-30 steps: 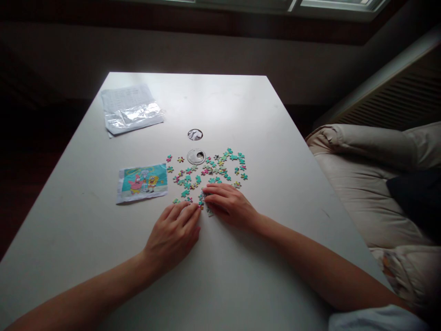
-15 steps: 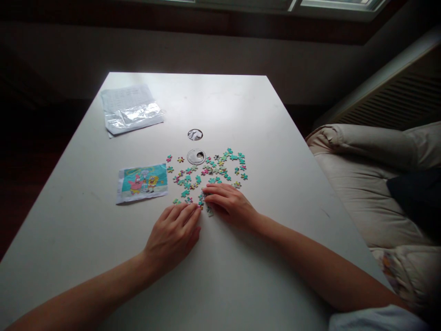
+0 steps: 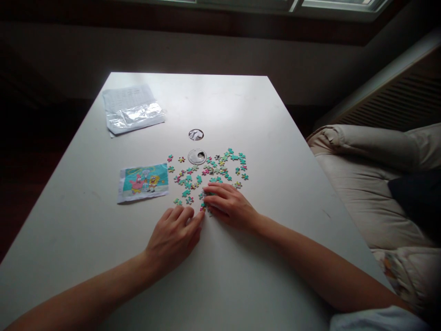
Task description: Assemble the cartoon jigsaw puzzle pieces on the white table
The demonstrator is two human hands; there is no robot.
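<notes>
Small jigsaw puzzle pieces (image 3: 199, 179), mostly turquoise with some pink and yellow, lie loosely spread on the white table. My left hand (image 3: 174, 232) rests at their near edge. Its index finger reaches out and presses on a pink-and-turquoise puzzle piece (image 3: 202, 209), while the other fingers curl under. Opposite it, my right hand (image 3: 231, 207) lies low, with its bent fingertips on several puzzle pieces (image 3: 204, 195) that they partly cover. The thumb of my right hand is mostly hidden. Left of the pieces lies a picture sheet (image 3: 143, 183) with three cartoon figures.
A clear plastic bag with printed paper (image 3: 134, 110) lies at the table's far left. Two round inserts, a far hole (image 3: 196, 134) and a nearer grey cap (image 3: 195, 157), are set into the white table (image 3: 241, 110). A beige sofa (image 3: 354, 193) stands to the right.
My left hand's middle fingers have drawn back and curled, leaving the index finger on the piece, which has shifted slightly toward my right hand. My right hand has hardly moved.
</notes>
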